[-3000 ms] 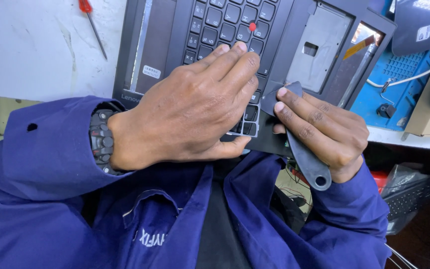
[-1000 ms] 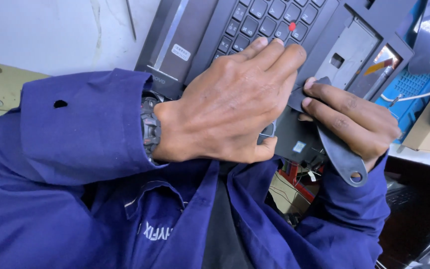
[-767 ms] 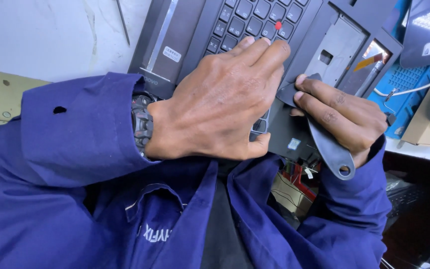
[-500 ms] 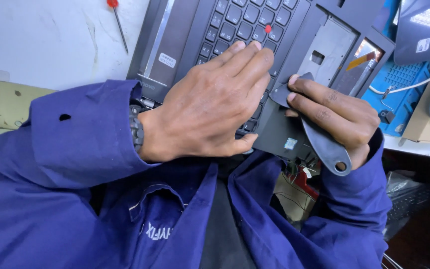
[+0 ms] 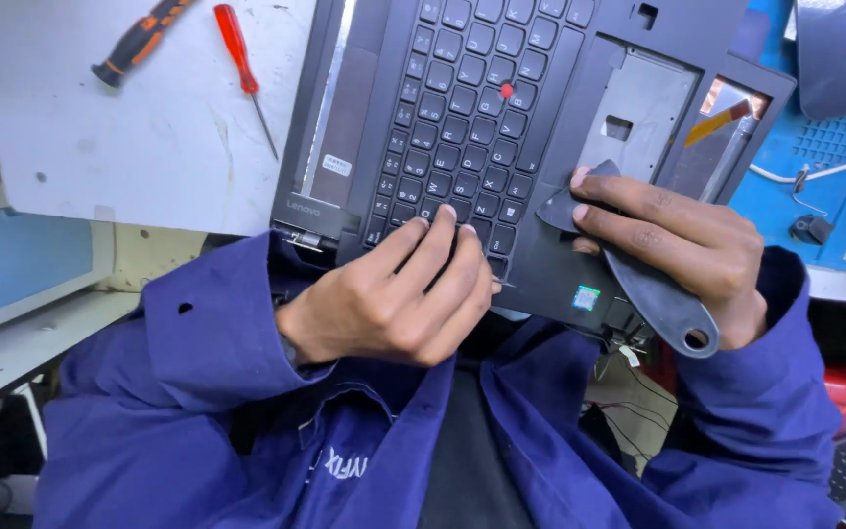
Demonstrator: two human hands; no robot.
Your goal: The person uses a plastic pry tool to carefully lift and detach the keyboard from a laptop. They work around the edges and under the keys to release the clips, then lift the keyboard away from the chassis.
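A black laptop base (image 5: 550, 274) with its keyboard (image 5: 462, 118) lies tilted toward me, its near edge over my lap. Its touchpad area is an open cutout (image 5: 638, 108). My left hand (image 5: 394, 294) rests at the keyboard's near edge, fingertips curled onto the bottom row of keys. My right hand (image 5: 678, 245) holds a grey plastic pry tool (image 5: 638, 279), whose flat tip lies on the palm rest beside the keyboard.
A red screwdriver (image 5: 242, 64) and a black-and-orange screwdriver (image 5: 139, 39) lie on the white board (image 5: 100, 147) at the left. A blue mat (image 5: 815, 167) with a white cable and a dark panel (image 5: 844, 49) sit at the right. Loose parts lie below the table edge.
My left hand has pulled back from lying flat over the keys to the keyboard's near edge, fingers curled. The right hand keeps the pry tool on the palm rest. The view has shifted.
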